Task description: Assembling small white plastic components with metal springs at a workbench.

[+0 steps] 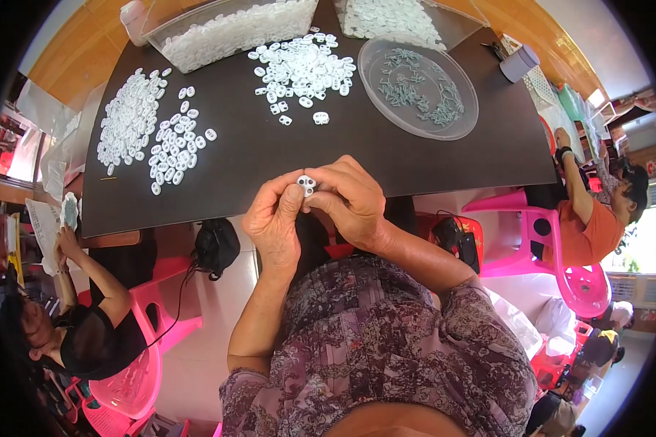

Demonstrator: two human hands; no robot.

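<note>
Left hand (273, 218) and right hand (353, 198) pinched a small white plastic piece with dark holes (307, 185), between one and two o'clock of the left, near ten of the right; white oval plastic pieces (305, 69) lay piled at its twelve.

Pink chairs (133, 380) stand on pale floor tiles (219, 313).

A head-worn fisheye looks down from close above the patterned shirt (386, 335) toward the dark table (481, 164).
</note>
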